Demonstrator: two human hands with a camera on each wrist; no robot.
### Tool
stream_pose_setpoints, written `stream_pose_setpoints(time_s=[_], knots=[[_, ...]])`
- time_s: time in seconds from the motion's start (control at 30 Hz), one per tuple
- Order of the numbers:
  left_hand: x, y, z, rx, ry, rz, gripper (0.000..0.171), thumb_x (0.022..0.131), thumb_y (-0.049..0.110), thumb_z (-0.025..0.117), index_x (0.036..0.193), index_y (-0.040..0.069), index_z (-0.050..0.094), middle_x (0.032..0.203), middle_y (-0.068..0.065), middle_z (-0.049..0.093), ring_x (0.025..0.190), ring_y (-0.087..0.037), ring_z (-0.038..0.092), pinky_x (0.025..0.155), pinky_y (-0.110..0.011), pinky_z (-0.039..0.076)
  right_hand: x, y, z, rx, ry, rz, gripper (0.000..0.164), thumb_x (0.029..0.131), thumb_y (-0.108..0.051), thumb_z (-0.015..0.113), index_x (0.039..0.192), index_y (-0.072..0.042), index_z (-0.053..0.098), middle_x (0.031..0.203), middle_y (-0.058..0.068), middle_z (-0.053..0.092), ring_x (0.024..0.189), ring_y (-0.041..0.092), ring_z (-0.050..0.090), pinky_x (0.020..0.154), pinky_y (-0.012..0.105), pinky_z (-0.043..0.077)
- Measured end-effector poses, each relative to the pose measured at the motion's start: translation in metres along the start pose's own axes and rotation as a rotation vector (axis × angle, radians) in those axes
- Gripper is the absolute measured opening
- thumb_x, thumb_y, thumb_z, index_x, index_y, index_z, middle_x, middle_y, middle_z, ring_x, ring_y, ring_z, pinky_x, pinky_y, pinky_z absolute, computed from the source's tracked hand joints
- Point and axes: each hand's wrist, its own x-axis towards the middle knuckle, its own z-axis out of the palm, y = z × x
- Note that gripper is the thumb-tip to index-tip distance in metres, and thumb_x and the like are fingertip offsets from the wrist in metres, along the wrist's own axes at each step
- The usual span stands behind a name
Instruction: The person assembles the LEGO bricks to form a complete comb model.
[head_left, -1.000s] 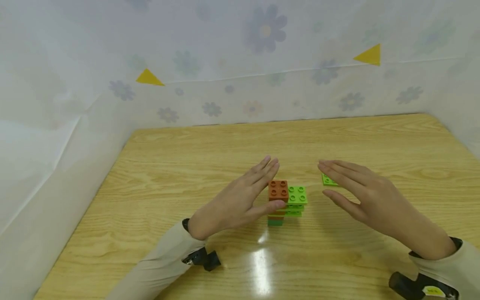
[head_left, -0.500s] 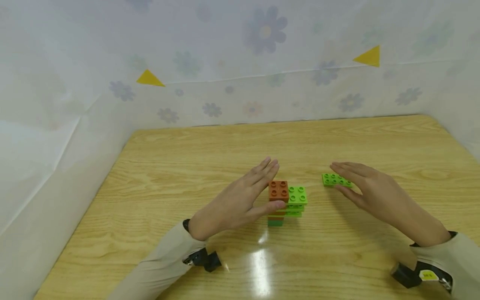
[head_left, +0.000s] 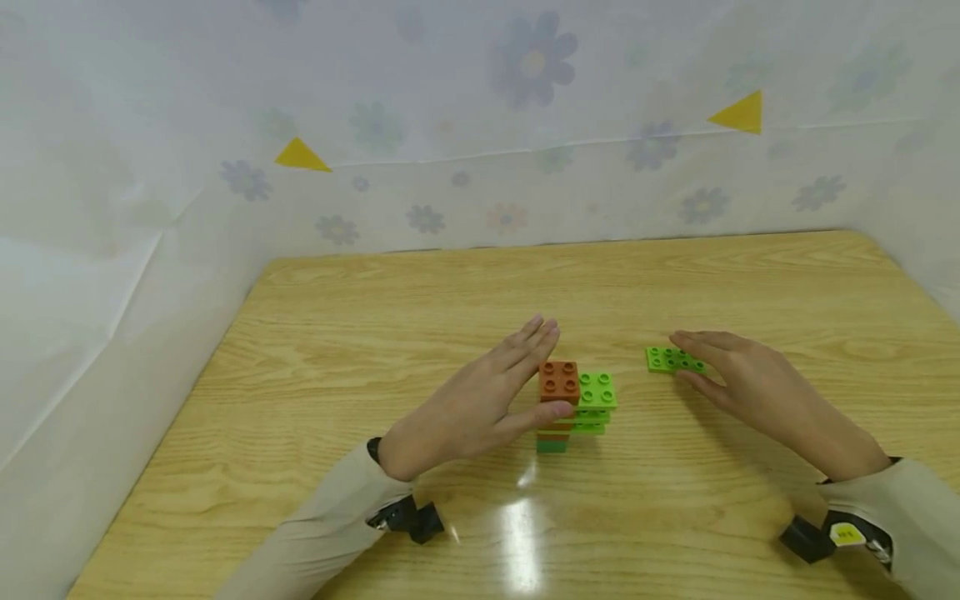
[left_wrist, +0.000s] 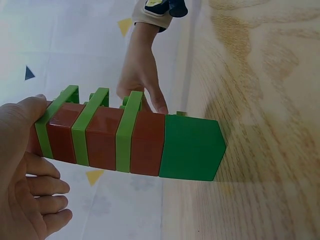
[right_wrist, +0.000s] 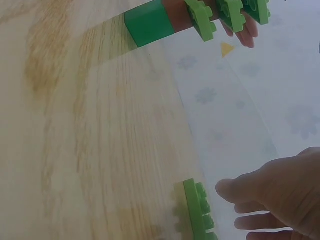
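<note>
A tower of building bricks (head_left: 558,382) stands upright on the table, with a dark green brick (left_wrist: 192,148) at its base. Above that, brown bricks (left_wrist: 103,137) alternate with lime-green plates (head_left: 597,388) that jut out to the right. My left hand (head_left: 476,404) is around the tower's upper left, fingers extended along its far side and thumb against the top brown brick. A separate lime-green studded plate (head_left: 666,359) lies flat to the right of the tower. Over its right end hovers my right hand (head_left: 757,387), thumb and fingers apart; the wrist view shows a gap to the plate.
The wood-grain table (head_left: 360,333) extends around the bricks. A pale flowered curtain (head_left: 465,108) hangs behind and at the sides, with yellow triangles (head_left: 738,112) on it. Each wrist carries a black camera mount (head_left: 810,537).
My right hand has moved to the right and lower, uncovering most of the flat lime plate, then slowed near its right end. The left hand and tower have stayed in place.
</note>
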Motion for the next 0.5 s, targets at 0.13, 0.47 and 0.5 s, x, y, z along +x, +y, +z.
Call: stream_pose_setpoints(time_s=[0.13,0.47,0.5], knots=[[0.0,0.0004,-0.0004,-0.004,-0.004,0.0,0.077,0.099,0.056,0.036,0.154,0.009,0.009,0.159,-0.003,0.005,0.146,-0.01,-0.001,0.118,-0.03,0.009,-0.0014,0.0027,0.0027,-0.008,-0.025,0.026,0.058,0.066,-0.003,0.085,0.119,0.007,0.064,0.111,0.025,0.066,0.089,0.041,0.066,0.067,0.052,0.056],[0.0,0.0013,-0.0014,-0.011,-0.014,-0.015,0.078,0.098,0.058,0.034,0.154,0.009,0.01,0.16,-0.003,0.005,0.146,-0.01,-0.001,0.118,-0.031,0.01,-0.0035,0.0067,0.0096,-0.008,-0.034,0.037,0.055,0.067,-0.002,0.085,0.116,0.007,0.065,0.108,0.027,0.066,0.085,0.04,0.067,0.064,0.05,0.056],[0.0,0.0012,-0.0014,-0.014,-0.014,-0.016,0.078,0.098,0.057,0.035,0.154,0.009,0.01,0.16,-0.003,0.005,0.146,-0.01,-0.001,0.118,-0.031,0.01,-0.0035,0.0072,0.0103,-0.007,-0.04,0.042,0.054,0.067,-0.002,0.085,0.116,0.008,0.065,0.109,0.027,0.066,0.085,0.041,0.066,0.064,0.05,0.056]])
